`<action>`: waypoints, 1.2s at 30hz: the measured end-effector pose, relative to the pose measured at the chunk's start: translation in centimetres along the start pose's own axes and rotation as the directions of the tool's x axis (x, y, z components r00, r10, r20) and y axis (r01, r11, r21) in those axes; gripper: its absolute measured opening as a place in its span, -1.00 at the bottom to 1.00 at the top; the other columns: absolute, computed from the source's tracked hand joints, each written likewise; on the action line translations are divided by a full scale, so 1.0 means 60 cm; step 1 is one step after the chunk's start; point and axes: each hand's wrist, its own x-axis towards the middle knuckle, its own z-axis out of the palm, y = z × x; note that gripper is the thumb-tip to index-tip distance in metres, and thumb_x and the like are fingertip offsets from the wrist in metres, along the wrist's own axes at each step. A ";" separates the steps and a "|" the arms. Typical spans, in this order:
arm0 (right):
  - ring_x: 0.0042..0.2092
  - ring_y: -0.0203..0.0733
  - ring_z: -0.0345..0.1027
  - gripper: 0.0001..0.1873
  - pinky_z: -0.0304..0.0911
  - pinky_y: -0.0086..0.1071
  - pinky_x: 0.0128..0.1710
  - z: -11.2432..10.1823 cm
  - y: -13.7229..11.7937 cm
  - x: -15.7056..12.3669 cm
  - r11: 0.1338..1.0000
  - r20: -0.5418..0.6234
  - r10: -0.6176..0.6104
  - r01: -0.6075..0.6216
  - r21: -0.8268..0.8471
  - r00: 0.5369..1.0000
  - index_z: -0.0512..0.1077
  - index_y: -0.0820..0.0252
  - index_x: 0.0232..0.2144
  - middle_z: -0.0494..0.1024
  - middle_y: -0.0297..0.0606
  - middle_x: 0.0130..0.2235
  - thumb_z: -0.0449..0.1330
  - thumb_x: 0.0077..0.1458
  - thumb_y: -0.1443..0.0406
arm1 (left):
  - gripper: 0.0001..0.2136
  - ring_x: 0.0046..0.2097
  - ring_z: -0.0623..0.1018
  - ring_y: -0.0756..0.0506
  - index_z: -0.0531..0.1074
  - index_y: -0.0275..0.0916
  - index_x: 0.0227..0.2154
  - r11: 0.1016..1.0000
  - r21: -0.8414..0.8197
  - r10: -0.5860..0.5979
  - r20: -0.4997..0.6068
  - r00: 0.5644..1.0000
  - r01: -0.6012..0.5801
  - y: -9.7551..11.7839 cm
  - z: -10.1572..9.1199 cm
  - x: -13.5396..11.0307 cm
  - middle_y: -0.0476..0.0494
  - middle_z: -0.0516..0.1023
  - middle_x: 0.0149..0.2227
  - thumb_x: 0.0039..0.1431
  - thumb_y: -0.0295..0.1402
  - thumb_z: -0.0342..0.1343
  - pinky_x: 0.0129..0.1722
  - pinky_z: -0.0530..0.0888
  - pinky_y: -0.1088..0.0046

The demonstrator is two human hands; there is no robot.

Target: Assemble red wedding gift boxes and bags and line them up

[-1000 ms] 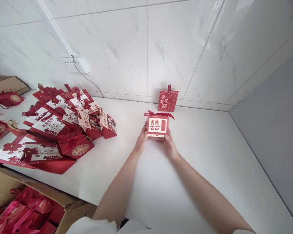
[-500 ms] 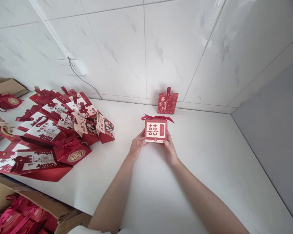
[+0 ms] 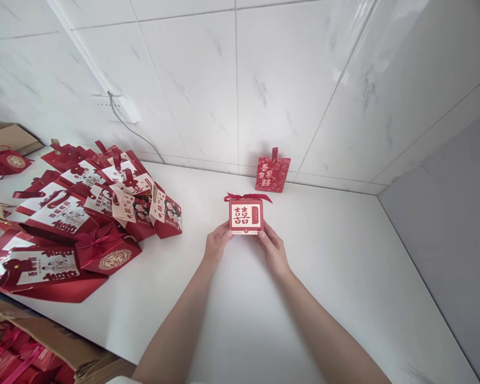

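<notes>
Between my two hands is a small red and white gift box with a red ribbon bow on top and large red characters on its front. My left hand grips its left side, the thumb near the lower front corner. On the opposite side my right hand holds it in the same way, fingers along the edge. Just behind the box a flat red gift bag with a ribbon loop stands close to the wall. Whether the held box rests on the table I cannot tell.
On the left of the white table stand several red gift boxes and bags. A cardboard box of red boxes sits below the table edge. Behind are the tiled wall, a socket and its grey cable.
The view has shifted slightly. Both hands keep hold of the gift box, which now sits a little further left relative to the red bag. A person's hand at the far left is gone from view.
</notes>
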 end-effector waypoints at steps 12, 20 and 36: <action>0.24 0.04 0.19 -0.47 0.23 0.03 0.17 0.005 0.001 -0.004 0.998 -0.078 -0.052 0.049 -0.037 0.996 0.34 0.04 0.14 0.32 -0.23 0.24 0.15 0.18 0.01 | -0.53 0.22 0.36 -0.34 0.49 -0.22 0.03 0.997 0.076 -0.004 0.009 1.000 0.003 0.010 0.018 -0.010 -0.23 0.45 0.15 0.10 -0.07 0.19 0.21 0.30 -0.02; 0.17 0.00 0.27 -0.54 0.30 0.01 0.11 0.009 0.010 -0.008 0.994 -0.114 -0.097 0.091 -0.059 0.989 0.29 0.04 0.06 0.34 -0.18 0.20 0.15 0.18 0.02 | -0.52 0.23 0.34 -0.30 0.39 -0.20 0.09 0.995 0.095 0.019 0.042 0.999 -0.023 0.004 0.018 -0.012 -0.24 0.38 0.20 0.18 -0.07 0.10 0.20 0.30 0.06; 0.32 0.20 -0.04 -0.37 0.00 0.26 0.25 0.030 0.000 -0.044 0.535 0.015 -0.640 0.459 -0.709 0.768 0.17 -0.08 0.13 0.06 -0.08 0.24 0.29 0.03 0.17 | -0.45 0.25 0.29 -0.27 0.22 -0.15 0.20 0.985 0.069 0.146 0.132 0.981 -0.156 0.007 0.057 -0.037 -0.24 0.32 0.21 0.22 -0.01 0.02 0.25 0.20 0.14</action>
